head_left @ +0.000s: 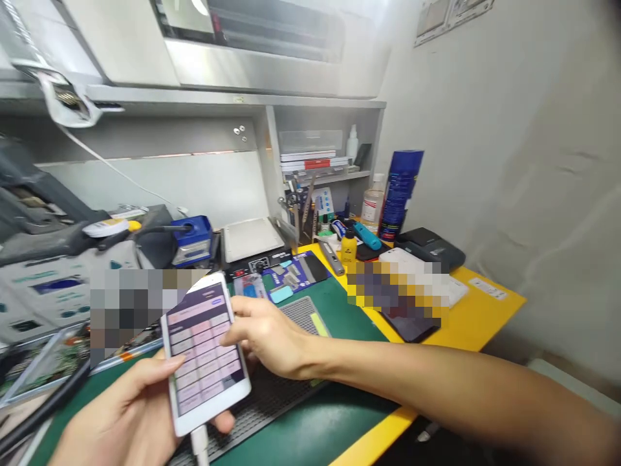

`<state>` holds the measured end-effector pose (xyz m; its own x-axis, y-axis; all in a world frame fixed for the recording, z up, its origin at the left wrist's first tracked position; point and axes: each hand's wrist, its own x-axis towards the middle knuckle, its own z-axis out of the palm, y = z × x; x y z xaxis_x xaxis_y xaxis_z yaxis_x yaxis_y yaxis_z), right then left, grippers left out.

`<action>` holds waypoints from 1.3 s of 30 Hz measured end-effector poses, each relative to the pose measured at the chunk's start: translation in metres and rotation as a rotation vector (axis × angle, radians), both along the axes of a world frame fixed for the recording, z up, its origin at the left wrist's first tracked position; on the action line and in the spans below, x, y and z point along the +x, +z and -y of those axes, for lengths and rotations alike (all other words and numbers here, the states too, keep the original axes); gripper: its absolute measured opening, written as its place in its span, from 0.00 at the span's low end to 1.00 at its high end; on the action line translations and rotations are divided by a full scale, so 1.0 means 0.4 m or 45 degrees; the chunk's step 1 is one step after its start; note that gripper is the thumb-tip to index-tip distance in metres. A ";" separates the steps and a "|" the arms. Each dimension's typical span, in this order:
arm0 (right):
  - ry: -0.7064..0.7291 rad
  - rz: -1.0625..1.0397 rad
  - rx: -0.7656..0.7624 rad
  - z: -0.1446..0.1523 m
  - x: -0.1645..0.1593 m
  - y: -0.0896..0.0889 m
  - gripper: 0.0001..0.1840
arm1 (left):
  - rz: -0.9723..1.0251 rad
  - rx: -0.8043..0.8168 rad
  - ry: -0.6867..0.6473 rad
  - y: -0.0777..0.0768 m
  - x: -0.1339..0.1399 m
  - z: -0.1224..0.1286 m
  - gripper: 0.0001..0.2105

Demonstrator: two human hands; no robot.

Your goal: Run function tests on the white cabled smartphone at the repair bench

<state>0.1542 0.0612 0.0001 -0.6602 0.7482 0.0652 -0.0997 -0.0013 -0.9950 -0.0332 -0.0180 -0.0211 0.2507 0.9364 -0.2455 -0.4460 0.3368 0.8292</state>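
A white smartphone [206,359] lies tilted in my left hand [136,401], its screen lit with a grid of pale tiles. My left thumb rests on the left part of the screen, and fingers support the phone from behind. A white cable plug [199,445] is at the phone's bottom edge. From the right reaches my right hand [274,336], fingers partly extended, one fingertip over the right side of the screen. Its lower fingers are partly hidden. Below both hands lies a grey perforated mat [272,404] on the green work surface [330,427].
A yellow bottle [348,247], a dark phone [412,325] and a black device [429,248] stand or lie to the right. Behind are a hot plate [255,238], a blue spray can [400,194] and a clear bottle [371,206]. Circuit boards [36,372] fill a left tray.
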 end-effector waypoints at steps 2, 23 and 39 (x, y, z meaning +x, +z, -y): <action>0.000 -0.050 -0.046 0.007 -0.002 -0.002 0.09 | -0.037 -0.001 0.080 0.035 0.029 0.011 0.22; 0.109 -0.021 -0.041 0.028 -0.010 0.014 0.09 | 0.080 0.175 0.060 0.039 0.053 0.004 0.22; 0.061 -0.007 0.029 0.029 -0.009 0.011 0.09 | 0.023 0.164 0.082 0.047 0.061 0.008 0.22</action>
